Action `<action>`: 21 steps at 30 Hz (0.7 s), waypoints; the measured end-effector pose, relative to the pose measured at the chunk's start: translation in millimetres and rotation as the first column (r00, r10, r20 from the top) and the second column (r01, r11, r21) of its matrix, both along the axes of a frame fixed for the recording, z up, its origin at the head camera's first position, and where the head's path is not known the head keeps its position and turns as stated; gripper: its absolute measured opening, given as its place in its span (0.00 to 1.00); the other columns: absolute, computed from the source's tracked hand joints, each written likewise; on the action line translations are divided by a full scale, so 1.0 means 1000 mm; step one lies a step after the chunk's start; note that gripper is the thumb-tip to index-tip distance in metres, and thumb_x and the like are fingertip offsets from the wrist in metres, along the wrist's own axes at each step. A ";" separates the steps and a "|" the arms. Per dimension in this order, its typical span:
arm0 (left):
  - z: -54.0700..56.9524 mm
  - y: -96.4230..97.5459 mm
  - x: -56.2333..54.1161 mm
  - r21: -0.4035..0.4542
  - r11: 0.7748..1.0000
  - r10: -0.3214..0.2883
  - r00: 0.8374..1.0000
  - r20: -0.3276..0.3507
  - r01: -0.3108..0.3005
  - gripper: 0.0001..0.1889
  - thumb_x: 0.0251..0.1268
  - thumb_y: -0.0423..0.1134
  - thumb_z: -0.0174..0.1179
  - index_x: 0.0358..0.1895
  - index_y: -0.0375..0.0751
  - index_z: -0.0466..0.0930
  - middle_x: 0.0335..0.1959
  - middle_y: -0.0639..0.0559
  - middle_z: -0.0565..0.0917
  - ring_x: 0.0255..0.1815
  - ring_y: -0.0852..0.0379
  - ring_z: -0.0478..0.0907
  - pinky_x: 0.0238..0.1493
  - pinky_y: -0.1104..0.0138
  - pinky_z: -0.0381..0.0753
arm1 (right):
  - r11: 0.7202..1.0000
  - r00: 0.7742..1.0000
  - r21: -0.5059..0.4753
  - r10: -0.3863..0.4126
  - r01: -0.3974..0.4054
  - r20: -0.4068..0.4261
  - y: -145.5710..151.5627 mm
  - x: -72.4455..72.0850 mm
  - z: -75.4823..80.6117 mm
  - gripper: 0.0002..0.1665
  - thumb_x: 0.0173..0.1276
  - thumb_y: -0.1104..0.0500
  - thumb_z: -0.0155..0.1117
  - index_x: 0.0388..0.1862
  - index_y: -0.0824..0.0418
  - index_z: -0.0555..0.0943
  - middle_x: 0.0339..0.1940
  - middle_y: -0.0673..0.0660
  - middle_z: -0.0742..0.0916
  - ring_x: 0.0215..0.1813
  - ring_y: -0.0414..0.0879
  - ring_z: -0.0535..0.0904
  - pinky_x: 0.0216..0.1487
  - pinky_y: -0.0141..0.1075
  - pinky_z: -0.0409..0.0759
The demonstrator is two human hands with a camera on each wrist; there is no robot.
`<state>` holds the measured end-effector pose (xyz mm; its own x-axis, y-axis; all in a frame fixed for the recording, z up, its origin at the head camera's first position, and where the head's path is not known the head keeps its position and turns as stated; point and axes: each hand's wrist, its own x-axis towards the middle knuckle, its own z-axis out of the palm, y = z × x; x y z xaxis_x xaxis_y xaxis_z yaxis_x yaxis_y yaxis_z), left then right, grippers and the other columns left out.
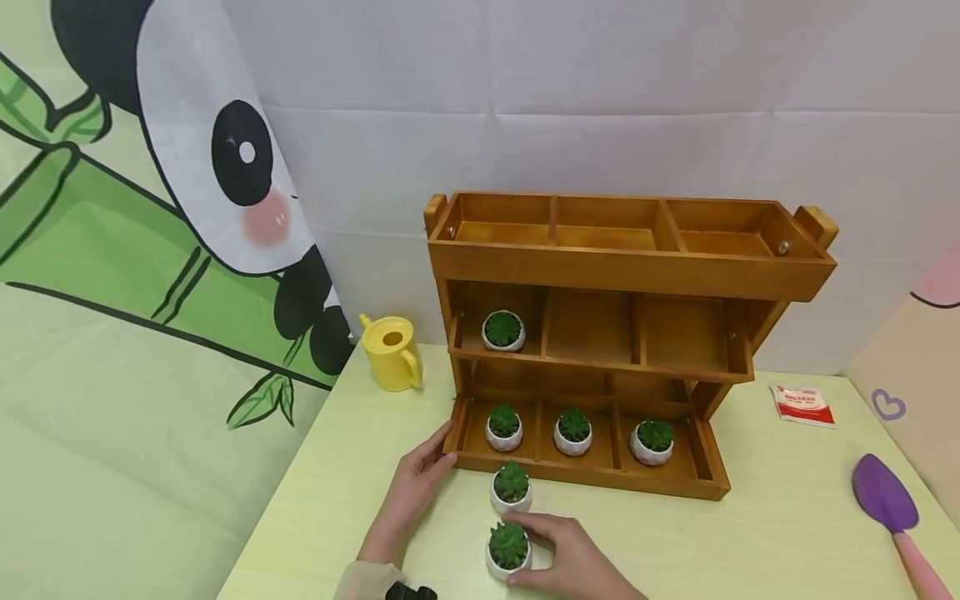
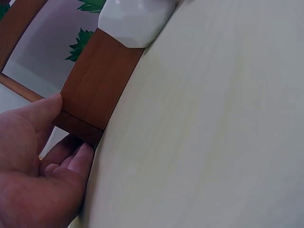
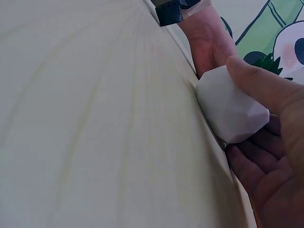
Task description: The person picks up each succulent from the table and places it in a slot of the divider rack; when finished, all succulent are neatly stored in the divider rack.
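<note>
My right hand (image 1: 573,558) holds a small potted succulent (image 1: 508,546) in a white faceted pot, thumb on one side and fingers on the other. In the right wrist view, the pot (image 3: 232,104) sits between thumb and fingers at the table surface. A second potted succulent (image 1: 512,483) stands just beyond it, in front of the shelf. My left hand (image 1: 416,483) grips the lower left corner of the brown wooden shelf (image 1: 592,479). In the left wrist view, the thumb touches the tray's corner (image 2: 90,90) and the other fingers curl beside it.
Three potted succulents, one being a left-hand plant (image 1: 503,427), stand in the bottom tier. Another succulent (image 1: 503,331) sits in the middle tier's left compartment. A yellow watering can (image 1: 393,353) is left of the shelf. Rightward lie a red-and-white packet (image 1: 802,406) and a purple toy shovel (image 1: 887,496).
</note>
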<state>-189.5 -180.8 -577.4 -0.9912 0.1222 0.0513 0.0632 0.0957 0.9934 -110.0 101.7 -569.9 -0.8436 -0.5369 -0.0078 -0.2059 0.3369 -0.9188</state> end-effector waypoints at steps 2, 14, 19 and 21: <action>0.000 0.000 0.000 0.003 1.000 0.001 1.000 0.006 -0.001 0.29 0.77 0.36 0.62 0.78 0.47 0.71 0.79 0.46 0.67 0.79 0.44 0.61 0.73 0.61 0.68 | 1.000 1.000 0.009 -0.002 0.002 -0.006 0.000 0.000 -0.001 0.42 0.61 0.40 0.81 0.72 0.49 0.80 0.67 0.46 0.83 0.69 0.45 0.77 0.67 0.40 0.78; 0.001 0.001 -0.001 -0.008 1.000 0.006 1.000 0.002 -0.006 0.28 0.77 0.36 0.62 0.78 0.48 0.71 0.79 0.46 0.67 0.79 0.44 0.61 0.72 0.63 0.69 | 0.995 0.994 -0.092 -0.027 0.037 0.101 -0.001 0.002 0.003 0.39 0.60 0.48 0.84 0.69 0.55 0.82 0.66 0.50 0.85 0.67 0.46 0.80 0.64 0.33 0.79; 0.000 0.000 -0.001 -0.002 1.000 0.002 1.000 0.000 -0.002 0.29 0.77 0.36 0.62 0.78 0.47 0.70 0.79 0.45 0.66 0.79 0.43 0.61 0.72 0.62 0.69 | 0.990 0.989 -0.126 -0.042 0.060 0.143 -0.001 0.003 0.001 0.38 0.59 0.51 0.85 0.69 0.54 0.83 0.65 0.51 0.85 0.65 0.47 0.81 0.62 0.32 0.81; -0.001 0.000 -0.001 -0.002 1.000 0.000 1.000 0.004 0.000 0.29 0.77 0.36 0.63 0.78 0.47 0.70 0.79 0.45 0.66 0.79 0.43 0.60 0.71 0.63 0.69 | 0.989 0.987 -0.130 -0.047 0.067 0.151 0.000 0.003 0.000 0.38 0.58 0.51 0.85 0.68 0.54 0.83 0.65 0.51 0.85 0.65 0.47 0.82 0.61 0.32 0.81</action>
